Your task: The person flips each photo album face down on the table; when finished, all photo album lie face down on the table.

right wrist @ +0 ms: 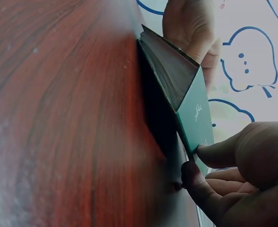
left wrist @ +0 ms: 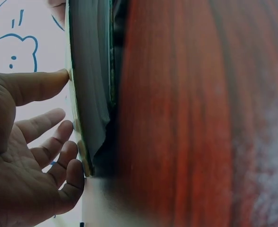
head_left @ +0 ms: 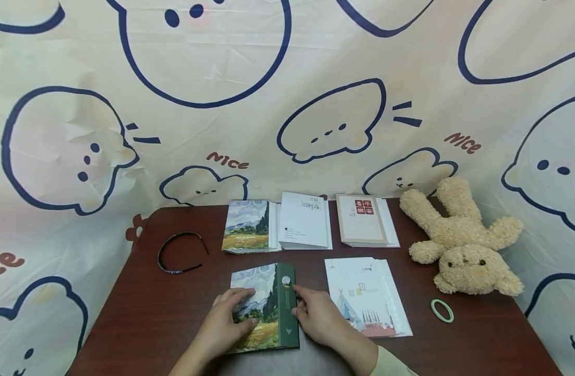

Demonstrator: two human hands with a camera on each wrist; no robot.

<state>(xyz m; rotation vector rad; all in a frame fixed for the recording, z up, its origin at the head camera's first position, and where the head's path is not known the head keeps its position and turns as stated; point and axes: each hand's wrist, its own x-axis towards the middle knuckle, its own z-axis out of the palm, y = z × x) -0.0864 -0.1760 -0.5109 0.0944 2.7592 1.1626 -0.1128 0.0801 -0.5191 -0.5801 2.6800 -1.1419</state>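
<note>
A thick book with a painted landscape cover and a green spine lies near the front of the table, its spine to the right. My left hand rests on the painted cover, fingertips and thumb touching it lightly, as the left wrist view also shows. At the spine, my right hand pinches the lower edge between thumb and index finger. The right wrist view shows that thumb on the green spine and the page block between the covers.
Behind stand a landscape-covered book, a white book and a cream one. A tent-patterned book lies right of my right hand. A headband is at left; a teddy bear and green ring at right.
</note>
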